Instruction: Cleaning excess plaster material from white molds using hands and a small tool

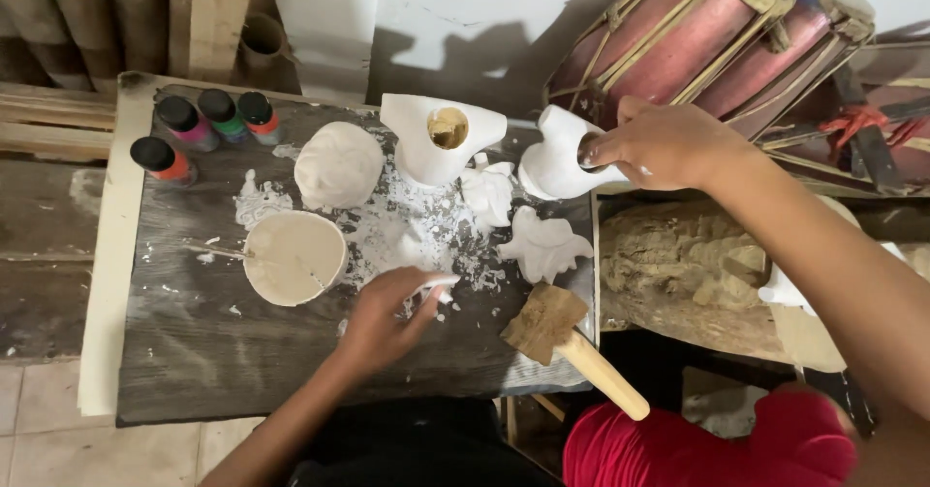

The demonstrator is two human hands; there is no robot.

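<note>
Landmark: round bowl (294,256) of pale slip or plaster, standing on the dark wooden board (194,351); all positions below are referred to it.
Left hand: left hand (383,317), just right of the bowl and slightly nearer the person, fingers closed in a pinch on a thin white tool (436,283), whose tip lies among white plaster crumbs (407,225).
Right hand: right hand (664,143), well right of the bowl and farther from the person, curled over the open end of a white hollow cast (557,162); the thumb appears to hook at the opening.
Hollow cast, handling: likely rigid, brittle and fairly light, being hollow; thin edges at the opening probably chip easily, and the dusty surface may slip. A grip around the thick body seems safer than one at the rim.
Second cast: white vessel-shaped cast (441,138) with a hole showing a yellowish interior, beyond and right of the bowl.
Small figures: white flat castings (542,245), right of the bowl.
Dome: rounded white lump (337,165), just beyond the bowl.
Mallet: wooden mallet (572,346), right of the bowl at the board's near edge.
Paints: capped paint bottles (208,124), beyond and left of the bowl.
</note>
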